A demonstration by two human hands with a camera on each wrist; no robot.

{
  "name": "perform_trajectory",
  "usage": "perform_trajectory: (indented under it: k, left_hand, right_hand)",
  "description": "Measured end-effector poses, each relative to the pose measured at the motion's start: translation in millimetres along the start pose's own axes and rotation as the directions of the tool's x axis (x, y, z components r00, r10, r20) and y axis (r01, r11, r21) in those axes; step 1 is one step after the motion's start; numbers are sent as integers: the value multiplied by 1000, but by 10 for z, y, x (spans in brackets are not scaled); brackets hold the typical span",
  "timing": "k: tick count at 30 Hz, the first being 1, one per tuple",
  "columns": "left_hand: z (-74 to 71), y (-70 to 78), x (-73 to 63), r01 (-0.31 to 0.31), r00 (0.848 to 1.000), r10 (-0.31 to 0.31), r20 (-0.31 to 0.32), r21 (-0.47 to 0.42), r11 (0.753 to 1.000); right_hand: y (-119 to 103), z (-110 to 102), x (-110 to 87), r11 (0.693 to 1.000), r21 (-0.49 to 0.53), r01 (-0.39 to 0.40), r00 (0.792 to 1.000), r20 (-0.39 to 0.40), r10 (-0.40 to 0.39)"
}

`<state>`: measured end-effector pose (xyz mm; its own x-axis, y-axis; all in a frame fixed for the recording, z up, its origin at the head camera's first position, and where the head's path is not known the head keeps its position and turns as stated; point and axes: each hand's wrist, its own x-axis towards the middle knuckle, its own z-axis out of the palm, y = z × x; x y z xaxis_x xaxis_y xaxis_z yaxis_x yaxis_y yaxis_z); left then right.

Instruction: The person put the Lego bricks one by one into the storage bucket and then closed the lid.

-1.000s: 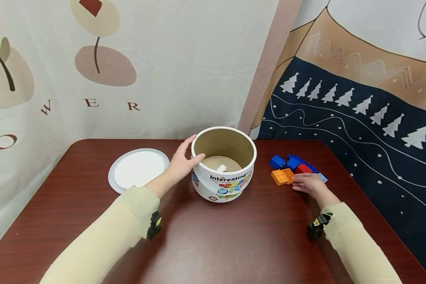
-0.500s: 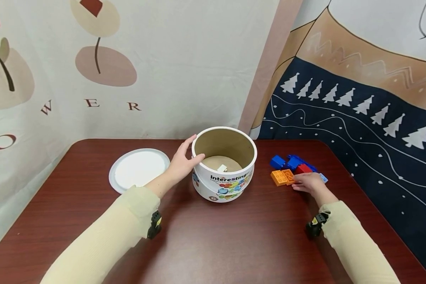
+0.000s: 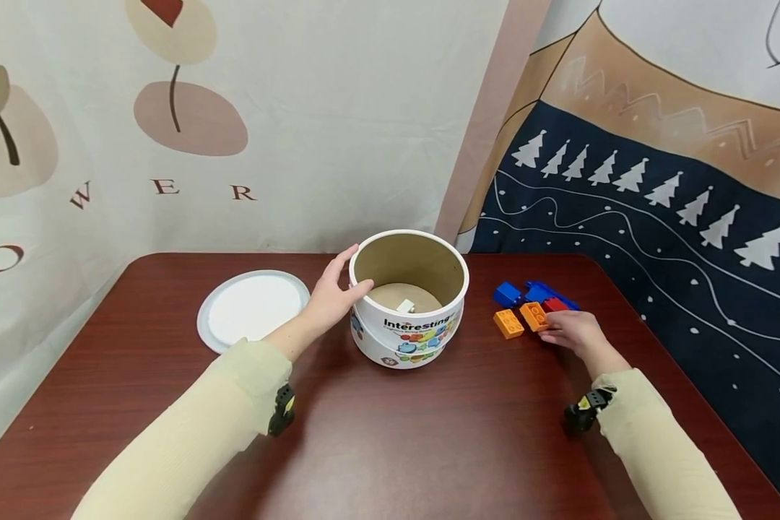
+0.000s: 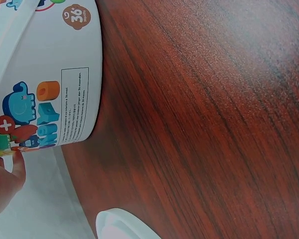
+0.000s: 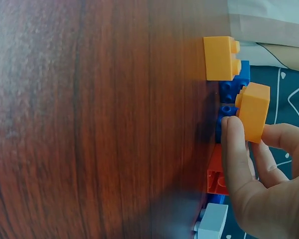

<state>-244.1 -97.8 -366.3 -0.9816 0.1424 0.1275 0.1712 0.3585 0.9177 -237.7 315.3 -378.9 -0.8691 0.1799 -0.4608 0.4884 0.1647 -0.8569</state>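
With my right hand point(image 3: 575, 334) I pinch an orange toy building brick point(image 3: 534, 316) between thumb and fingers. In the right wrist view the orange brick point(image 5: 255, 112) is tilted, studs facing left. A second orange brick point(image 3: 508, 324) lies just left of it on the table, and a red brick point(image 3: 554, 305) is right behind my fingers. My left hand point(image 3: 328, 300) rests against the left side of a white toy bucket point(image 3: 408, 339), fingers spread along its side and thumb at the rim. A small white brick point(image 3: 406, 307) lies inside the bucket.
A round white lid point(image 3: 253, 309) lies flat on the brown table point(image 3: 390, 448), left of the bucket. Blue bricks point(image 3: 508, 295) sit behind the orange ones. A pale blue brick point(image 5: 213, 221) shows in the right wrist view. Printed curtains stand behind the table edge.
The orange brick at my right hand has come up and apart from the other orange brick, tilting. My left hand and the bucket keep their places.
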Motion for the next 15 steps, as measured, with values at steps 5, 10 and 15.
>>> perform_trajectory:
  k: [5,10,15]
  left_hand:
    - [-3,9,-5,9,1000,-9,-4,-1,1000]
    - [0,17,-7,1,1000,-1,-5,-1,1000]
    - [-1,15,-8,-1,1000,1,0,-1,1000]
  right_hand:
    - [-10,-3,-11,999,3,34,999,-14,-34]
    - [-22,0,-16,998,-3,57,998,-17,-57]
    - [-38,-7,-35,999,1,52,999,-1,-52]
